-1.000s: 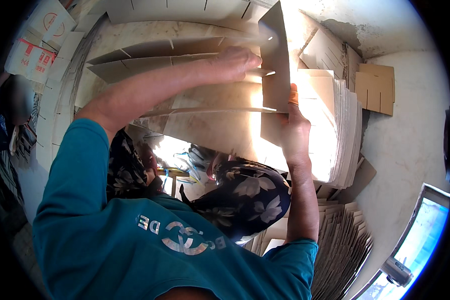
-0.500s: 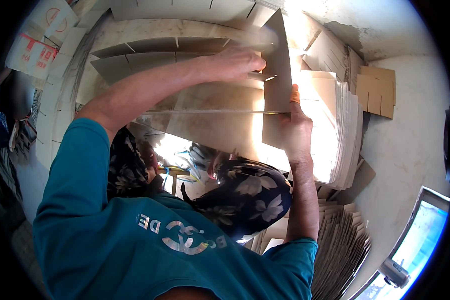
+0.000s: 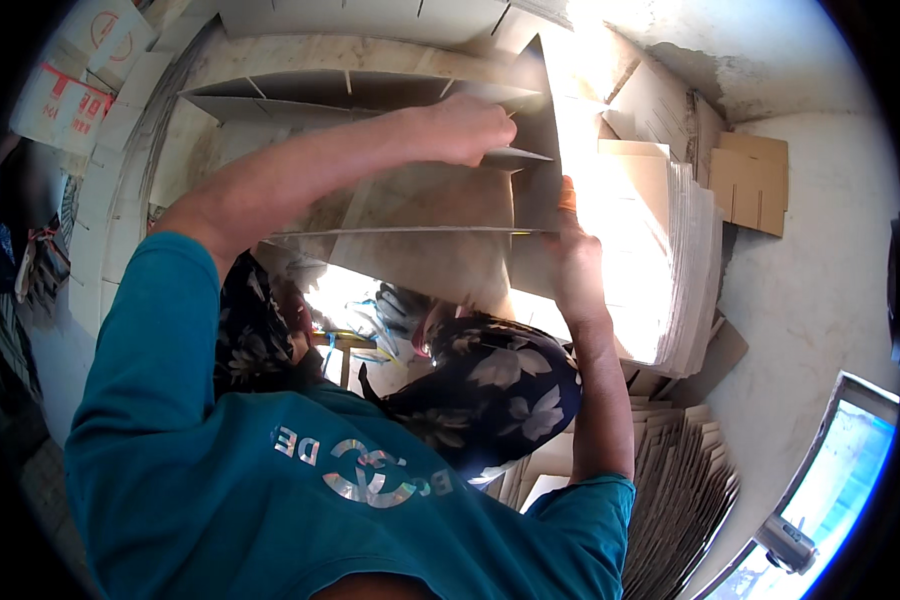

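The cardboard divider grid point(image 3: 410, 215) is sitting out in front of the person, raised over the lap, and it is only partly put together, as I judge it. Two long strips are lying flat and parallel, and one upright cross strip point(image 3: 538, 150) is standing at their right end, slotted across them. The left hand point(image 3: 460, 128) is reaching over from above, fingers curled and closed on the top edge of a strip where it is meeting the cross piece. The right hand point(image 3: 575, 262) is gripping the lower part of that same cross strip, thumb up along its edge, steadying it. So one crossing is seated and is being pressed home; more cross strips would seem to be wanted along the open length to the left.

Just beside the right hand a tall stack of flat cardboard sheets point(image 3: 660, 260) is catching hard sunlight, and its glare is washing out the joint the hands are working on. Beyond it a small folded carton piece point(image 3: 750, 180) is leaning against the white wall. Lower right, a fanned pile of cut strips point(image 3: 680, 490) is lying on the floor. A finished-looking grid point(image 3: 350, 85) is resting further back. The person's floral-patterned trousers point(image 3: 490, 390) are showing below the work.
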A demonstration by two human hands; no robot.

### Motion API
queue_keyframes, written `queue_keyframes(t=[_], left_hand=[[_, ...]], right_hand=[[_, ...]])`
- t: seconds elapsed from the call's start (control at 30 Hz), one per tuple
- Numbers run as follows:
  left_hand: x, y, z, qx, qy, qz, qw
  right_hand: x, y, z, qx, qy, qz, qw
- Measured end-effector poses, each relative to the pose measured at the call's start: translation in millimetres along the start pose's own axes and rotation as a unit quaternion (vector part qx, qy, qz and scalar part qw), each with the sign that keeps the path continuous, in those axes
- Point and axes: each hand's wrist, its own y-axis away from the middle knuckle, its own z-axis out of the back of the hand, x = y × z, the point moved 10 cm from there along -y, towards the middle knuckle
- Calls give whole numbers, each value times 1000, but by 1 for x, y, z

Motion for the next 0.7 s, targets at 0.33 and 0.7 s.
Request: queue_keyframes(t=[0.33,0.7], left_hand=[[121,27,70,-261,-15,115,958],[153,109,63,50,-14,224,973]], right_hand=[[-3,-17,12,44,79,-22,996],[-17,1,32,12,-104,-55,993]])
